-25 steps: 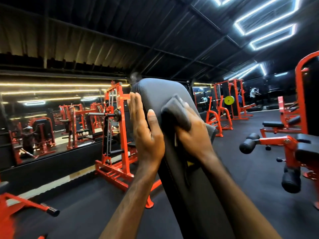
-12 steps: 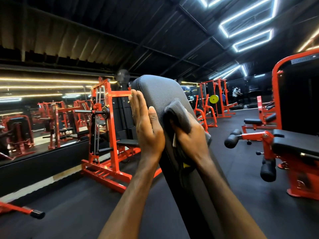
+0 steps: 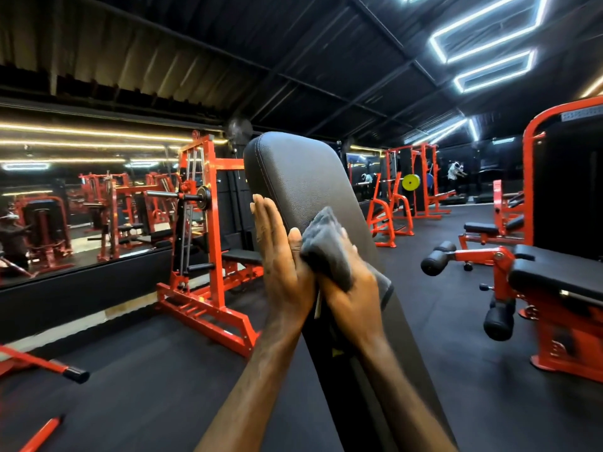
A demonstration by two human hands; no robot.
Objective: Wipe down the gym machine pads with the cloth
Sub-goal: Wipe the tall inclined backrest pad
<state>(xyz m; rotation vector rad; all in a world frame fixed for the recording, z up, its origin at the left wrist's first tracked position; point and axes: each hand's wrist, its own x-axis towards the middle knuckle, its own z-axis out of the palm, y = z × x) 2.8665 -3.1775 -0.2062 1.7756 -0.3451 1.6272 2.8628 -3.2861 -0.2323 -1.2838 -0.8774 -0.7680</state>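
Wiping the tilted pad, mid-face.

The right hand [image 3: 354, 298] gripped a bunched grey cloth [image 3: 326, 246] and pressed it against the black pad [image 3: 303, 181], about halfway up its face; the left hand [image 3: 280, 256] lay flat, fingers straight, against the pad's left edge, likely steadying it. The cloth looked soft and light, best held wadded in the palm. The pad looked firm and smooth, so it would probably take hard rubbing.
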